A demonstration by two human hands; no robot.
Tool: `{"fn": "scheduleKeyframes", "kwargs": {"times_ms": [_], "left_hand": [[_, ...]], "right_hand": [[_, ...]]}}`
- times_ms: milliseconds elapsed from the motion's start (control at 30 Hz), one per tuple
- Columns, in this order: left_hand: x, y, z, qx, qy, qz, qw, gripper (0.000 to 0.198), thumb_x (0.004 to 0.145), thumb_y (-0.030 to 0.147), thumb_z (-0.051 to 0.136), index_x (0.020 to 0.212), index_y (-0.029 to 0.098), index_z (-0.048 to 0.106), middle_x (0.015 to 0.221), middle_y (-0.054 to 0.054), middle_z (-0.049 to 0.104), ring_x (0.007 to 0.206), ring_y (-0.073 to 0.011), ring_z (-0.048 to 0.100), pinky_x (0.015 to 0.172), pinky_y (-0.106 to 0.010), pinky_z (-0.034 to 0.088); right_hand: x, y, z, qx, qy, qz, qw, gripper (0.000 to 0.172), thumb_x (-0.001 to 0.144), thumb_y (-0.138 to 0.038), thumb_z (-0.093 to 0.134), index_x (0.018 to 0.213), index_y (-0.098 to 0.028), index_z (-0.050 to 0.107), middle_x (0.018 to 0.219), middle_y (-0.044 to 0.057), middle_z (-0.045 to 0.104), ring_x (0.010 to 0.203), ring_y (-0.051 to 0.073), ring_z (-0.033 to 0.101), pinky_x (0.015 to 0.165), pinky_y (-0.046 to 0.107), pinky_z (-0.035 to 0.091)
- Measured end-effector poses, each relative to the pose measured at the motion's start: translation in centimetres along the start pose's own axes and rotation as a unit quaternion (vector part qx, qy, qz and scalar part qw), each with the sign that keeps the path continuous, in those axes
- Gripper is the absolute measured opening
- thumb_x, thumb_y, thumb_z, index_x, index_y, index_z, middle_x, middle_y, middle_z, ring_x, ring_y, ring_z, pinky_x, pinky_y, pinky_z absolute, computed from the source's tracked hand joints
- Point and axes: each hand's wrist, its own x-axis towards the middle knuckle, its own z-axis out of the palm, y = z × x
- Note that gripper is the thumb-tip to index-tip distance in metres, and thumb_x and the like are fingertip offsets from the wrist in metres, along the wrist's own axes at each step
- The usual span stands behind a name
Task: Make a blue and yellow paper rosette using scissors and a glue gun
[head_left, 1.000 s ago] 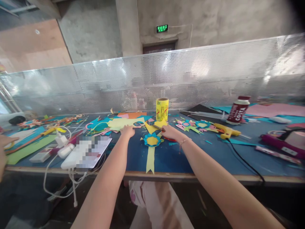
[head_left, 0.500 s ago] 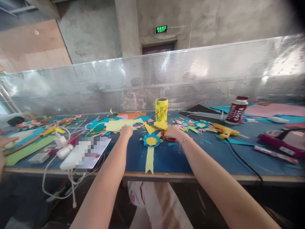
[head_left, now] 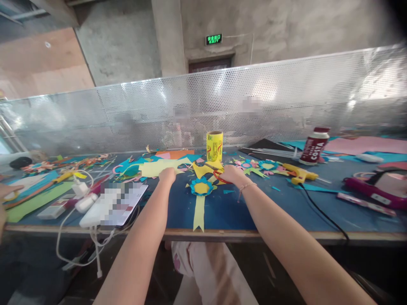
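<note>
My left hand (head_left: 167, 175) is closed at the near edge of a pale yellow paper sheet (head_left: 152, 167); its fingertips are partly hidden. My right hand (head_left: 231, 174) curls over the red-handled scissors (head_left: 218, 176), whose blades lie toward a scrap of bright yellow paper (head_left: 202, 170). Between my forearms a paper rosette (head_left: 201, 187), blue-petalled with a yellow centre, lies flat. Its pale yellow tail (head_left: 199, 214) reaches down to the table's front edge. Just behind the scissors stands a yellow tape roll (head_left: 215, 146), upright.
A yellow glue gun (head_left: 300, 173) with a black cord and a COSTA bottle (head_left: 314, 146) are at right. On the left lie a phone (head_left: 129, 205), a white power bank (head_left: 98, 207) and cables. A co-worker's hand (head_left: 9, 190) shows at far left. A perforated metal screen (head_left: 143, 110) borders the back.
The scissors' red handles have shifted slightly left and away from me, along with my right hand. My left hand stays at the pale yellow paper. The rosette has not moved.
</note>
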Motion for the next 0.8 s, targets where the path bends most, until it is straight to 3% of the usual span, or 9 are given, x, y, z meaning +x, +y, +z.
{"fn": "scheduleKeyframes", "kwargs": {"times_ms": [167,333,633,800], "left_hand": [[0.2,-0.1,0.3,-0.012,0.015,0.001,1.000,0.031,0.083,0.033,0.045,0.100,0.018,0.066,0.109,-0.016,0.064,0.101,-0.0306,0.058,0.082,-0.039,0.044],[0.1,-0.1,0.2,-0.019,0.019,-0.001,1.000,0.031,0.081,0.035,0.049,0.100,0.018,0.066,0.107,-0.016,0.064,0.102,-0.0317,0.056,0.080,-0.039,0.045],[-0.4,0.3,-0.1,-0.024,0.030,0.003,0.999,0.031,0.081,0.034,0.051,0.106,0.019,0.060,0.114,-0.016,0.060,0.106,-0.0314,0.053,0.083,-0.039,0.043],[-0.2,0.3,0.0,-0.052,0.049,0.007,0.997,0.042,0.081,0.031,0.052,0.122,0.021,0.046,0.122,-0.016,0.054,0.110,-0.0312,0.050,0.085,-0.038,0.041]], "right_hand": [[0.0,-0.4,-0.7,0.004,0.004,-0.018,1.000,0.046,0.082,-0.051,0.045,0.101,-0.014,0.065,0.101,0.016,0.067,0.091,0.024,0.063,0.066,0.025,0.043],[0.0,-0.9,-1.6,0.069,0.012,-0.005,0.998,0.055,0.081,-0.063,0.041,0.092,-0.016,0.067,0.096,0.012,0.068,0.083,0.022,0.063,0.060,0.024,0.040],[-0.6,-1.3,-1.7,0.070,0.027,0.028,0.997,0.040,0.083,-0.048,0.043,0.095,-0.017,0.065,0.097,0.011,0.068,0.083,0.022,0.063,0.057,0.024,0.040],[-0.9,-1.7,-1.1,0.018,0.026,-0.009,0.999,0.031,0.080,-0.037,0.048,0.094,-0.014,0.066,0.096,0.014,0.068,0.087,0.022,0.064,0.061,0.024,0.042]]}}
